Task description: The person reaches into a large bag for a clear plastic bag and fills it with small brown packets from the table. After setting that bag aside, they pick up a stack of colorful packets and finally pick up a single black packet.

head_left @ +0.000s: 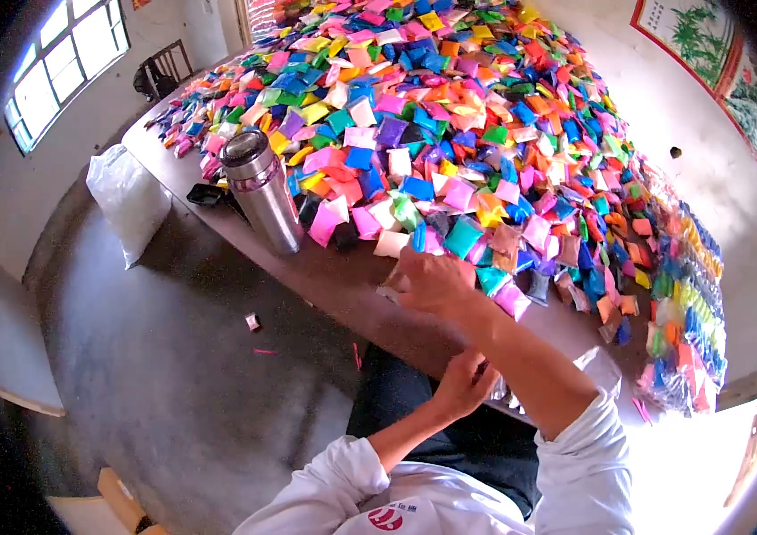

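A large heap of small colourful packets (463,236) covers much of the table. My right hand (432,281) reaches over to the near edge of this heap, its fingers bent together. A pale bit shows by the fingertips, but what they hold is too blurred to name. Lower down, at the table's near edge above my lap, my left hand (466,385) is closed, with its grip partly hidden. Beside it some clear plastic (500,390) shows, mostly covered by my right forearm.
A steel thermos flask (262,196) stands left of the heap, next to a small black object (206,193). A white plastic bag (129,201) hangs at the table's left edge. Bagged packets (686,321) lie at the right end. One packet (253,322) is on the floor.
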The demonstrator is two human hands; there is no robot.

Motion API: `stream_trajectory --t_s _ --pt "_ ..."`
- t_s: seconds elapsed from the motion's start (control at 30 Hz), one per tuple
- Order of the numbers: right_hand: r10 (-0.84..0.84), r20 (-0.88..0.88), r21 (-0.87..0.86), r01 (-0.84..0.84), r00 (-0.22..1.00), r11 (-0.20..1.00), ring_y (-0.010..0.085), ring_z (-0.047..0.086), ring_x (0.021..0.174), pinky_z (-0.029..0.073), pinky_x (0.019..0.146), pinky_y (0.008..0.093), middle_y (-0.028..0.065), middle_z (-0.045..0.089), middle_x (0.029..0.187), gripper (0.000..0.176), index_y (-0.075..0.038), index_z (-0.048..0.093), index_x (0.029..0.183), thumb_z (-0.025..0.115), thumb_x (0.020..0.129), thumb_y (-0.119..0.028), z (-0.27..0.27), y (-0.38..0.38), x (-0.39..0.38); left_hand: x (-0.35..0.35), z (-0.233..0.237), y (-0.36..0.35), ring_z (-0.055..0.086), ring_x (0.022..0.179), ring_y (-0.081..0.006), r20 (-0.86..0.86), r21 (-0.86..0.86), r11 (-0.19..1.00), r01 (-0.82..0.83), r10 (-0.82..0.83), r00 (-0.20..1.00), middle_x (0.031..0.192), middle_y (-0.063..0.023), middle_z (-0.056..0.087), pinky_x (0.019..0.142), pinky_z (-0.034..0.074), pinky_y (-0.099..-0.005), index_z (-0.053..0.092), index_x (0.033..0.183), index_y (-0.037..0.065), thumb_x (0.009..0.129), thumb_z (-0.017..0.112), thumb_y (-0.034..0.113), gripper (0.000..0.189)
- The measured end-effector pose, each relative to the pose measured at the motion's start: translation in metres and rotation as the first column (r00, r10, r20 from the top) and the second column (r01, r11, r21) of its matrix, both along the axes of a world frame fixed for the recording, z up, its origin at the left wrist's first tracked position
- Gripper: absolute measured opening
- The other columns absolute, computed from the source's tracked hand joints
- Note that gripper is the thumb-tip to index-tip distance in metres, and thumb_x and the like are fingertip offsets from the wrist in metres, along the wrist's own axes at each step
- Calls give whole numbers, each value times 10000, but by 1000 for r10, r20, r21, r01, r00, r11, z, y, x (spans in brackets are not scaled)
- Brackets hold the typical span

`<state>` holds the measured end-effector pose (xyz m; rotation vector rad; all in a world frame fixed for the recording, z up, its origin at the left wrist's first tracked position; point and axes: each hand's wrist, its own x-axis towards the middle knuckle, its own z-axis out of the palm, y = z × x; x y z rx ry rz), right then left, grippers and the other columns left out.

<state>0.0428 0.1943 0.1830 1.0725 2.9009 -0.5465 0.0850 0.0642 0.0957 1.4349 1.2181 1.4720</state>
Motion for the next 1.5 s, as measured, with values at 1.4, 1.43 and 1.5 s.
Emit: stream_trajectory --t_s 1.4,1.43,1.5 --pt "-751 -206 -136 742 627 656 368 638 725 499 696 438 183 645 815 414 -23 451 1091 614 781 -244 12 -153 316 0 1 1 563 747 -135 -29 8 997 -75 75 997 796 -67 573 648 446 -268 578 929 39 963 537 246 214" --pt "-752 -207 -139 742 625 655 368 638 725 499 696 438 183 645 815 414 -23 451 1091 614 781 -244 12 -154 316 0 0 1 575 761 -144 -33 0 997 -74 74 997 809 -74 584 661 455 -270 583 935 40 964 537 253 220" --pt "-719 -169 -65 720 674 691 421 624 777 489 700 489 218 652 858 326 -18 527 1008 588 796 -257 15 -153 318 1 -3 2 586 774 -152 -37 -4 997 -71 71 997 823 -80 594 673 464 -271 588 941 41 965 536 261 227"
